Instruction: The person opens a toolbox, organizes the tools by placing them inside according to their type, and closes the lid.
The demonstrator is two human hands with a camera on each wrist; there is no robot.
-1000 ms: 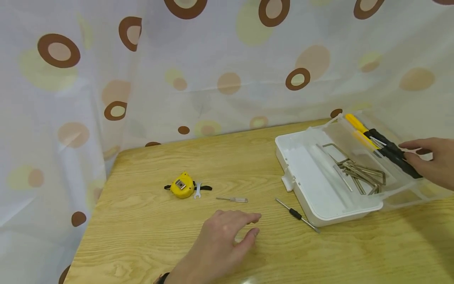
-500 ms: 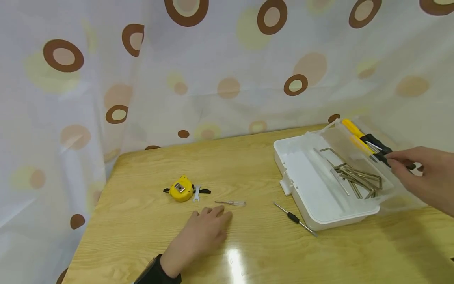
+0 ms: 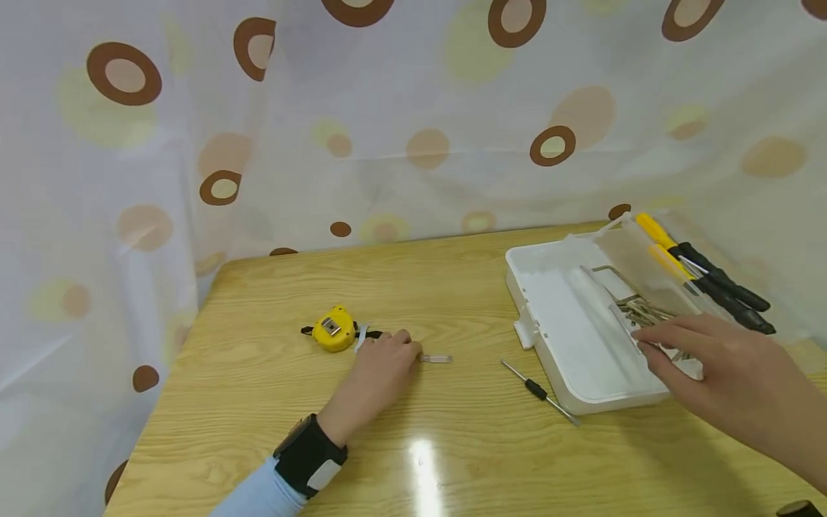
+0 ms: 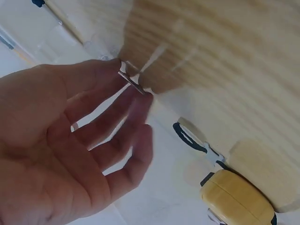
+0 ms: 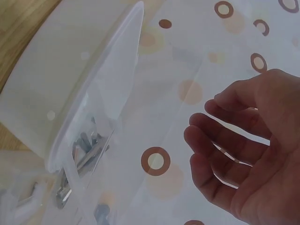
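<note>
White case [image 3: 562, 316] with hex keys [image 3: 641, 310], tools [image 3: 726, 277] along lid [image 3: 622, 250], right hand [image 3: 717, 359], fingers apart, left hand [image 3: 380, 368] at screwdriver [image 3: 437, 359], grip unclear

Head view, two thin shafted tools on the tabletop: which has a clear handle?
The small screwdriver at the left hand; the other tool, beside the white box, has a black mid-shaft grip.

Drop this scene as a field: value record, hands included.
left hand: fingers at the small clear-handled screwdriver; grip unclear
right hand: fingers loosely curled, holding nothing
container: open white plastic box
container contents: L-shaped metal hex keys
lid: clear plastic lid, holding yellow-and-black tools
table left: yellow tape measure with black strap; small silver wrench beside it
beside box: slim silver rod with black sleeve
surface: light wood-grain table
</note>
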